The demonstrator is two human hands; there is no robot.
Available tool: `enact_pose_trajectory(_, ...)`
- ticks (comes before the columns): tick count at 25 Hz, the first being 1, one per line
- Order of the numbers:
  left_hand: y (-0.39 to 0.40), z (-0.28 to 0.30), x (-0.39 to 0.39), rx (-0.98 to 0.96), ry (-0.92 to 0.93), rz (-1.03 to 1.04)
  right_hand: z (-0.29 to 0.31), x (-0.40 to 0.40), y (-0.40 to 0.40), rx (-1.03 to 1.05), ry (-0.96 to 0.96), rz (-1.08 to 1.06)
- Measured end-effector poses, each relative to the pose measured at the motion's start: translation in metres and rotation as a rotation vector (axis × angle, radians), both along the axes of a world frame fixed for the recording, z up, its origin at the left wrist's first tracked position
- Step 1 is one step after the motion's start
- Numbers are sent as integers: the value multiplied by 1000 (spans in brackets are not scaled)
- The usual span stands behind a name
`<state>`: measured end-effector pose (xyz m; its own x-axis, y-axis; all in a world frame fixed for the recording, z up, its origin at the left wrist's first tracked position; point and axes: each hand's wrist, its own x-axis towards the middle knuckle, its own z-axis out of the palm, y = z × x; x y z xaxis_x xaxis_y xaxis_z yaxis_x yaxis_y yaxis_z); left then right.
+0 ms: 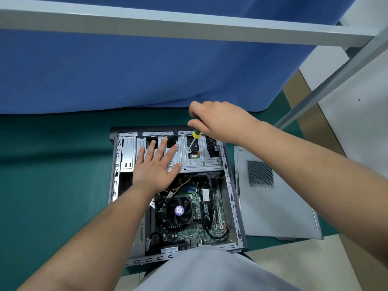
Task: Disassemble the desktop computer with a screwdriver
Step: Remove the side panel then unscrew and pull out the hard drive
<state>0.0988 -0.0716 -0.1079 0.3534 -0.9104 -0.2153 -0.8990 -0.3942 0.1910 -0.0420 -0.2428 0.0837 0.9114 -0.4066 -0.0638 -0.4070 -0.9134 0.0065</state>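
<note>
Your left hand lies flat on the drive cage; right hand grips the screwdriver. Tip tilted: it may slip onto the small board.

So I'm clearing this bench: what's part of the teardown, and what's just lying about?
In the job:
screwdriver
drive cage
computer case
right hand
left hand

Lying about:
side panel
blue cloth
</note>
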Motion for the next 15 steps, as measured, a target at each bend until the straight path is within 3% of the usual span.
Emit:
enact_pose_trajectory(3, 0, -2, 0, -5, -2, 2, 11, -5, -4, 402, 13, 39)
enact_pose_trajectory(4, 0, -2, 0, -10, -3, 3, 12, -6, -3, 429, 21, -12)
enact_pose_trajectory(9, 0, -3, 0, -16, -5, 6, -1, -4, 2, 0, -13, -185)
enact_pose_trajectory(13, 0, -3, 1, -27, -7, 4, -3, -8, 1, 199, -39, -34)
enact_pose_trajectory(15, 0, -3, 0, -31, -7, 3, -3, -12, 1, 259, -47, -63)
